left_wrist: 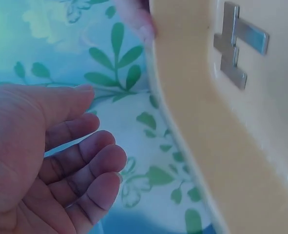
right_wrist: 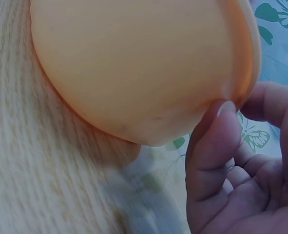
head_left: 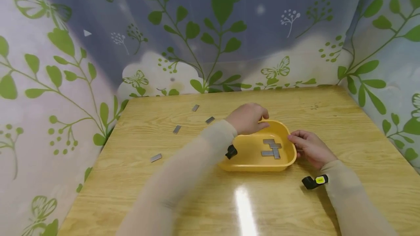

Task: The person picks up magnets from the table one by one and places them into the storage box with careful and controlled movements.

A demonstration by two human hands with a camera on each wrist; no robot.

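Note:
A yellow plastic basin (head_left: 249, 152) sits on the table, with several small flat grey metal strips (head_left: 276, 153) lying together in its right half. My left hand (head_left: 247, 117) is over the basin's far rim. In the left wrist view, the left hand's fingers (left_wrist: 105, 163) are loosely bent, with nothing held, apart from the basin wall (left_wrist: 182, 97). At the basin's right end, my right hand (head_left: 311, 148) pinches the rim. The right wrist view has its thumb (right_wrist: 217, 136) pressed against the outer wall (right_wrist: 134, 73), with a finger on the rim's other side.
Left of the basin, several more grey metal strips lie scattered on the wooden table (head_left: 131, 192), one strip (head_left: 156, 157) nearest the left edge. Leaf-patterned curtains (head_left: 197, 46) hang along the back and both sides. A black wrist camera (head_left: 314, 181) is by the right sleeve.

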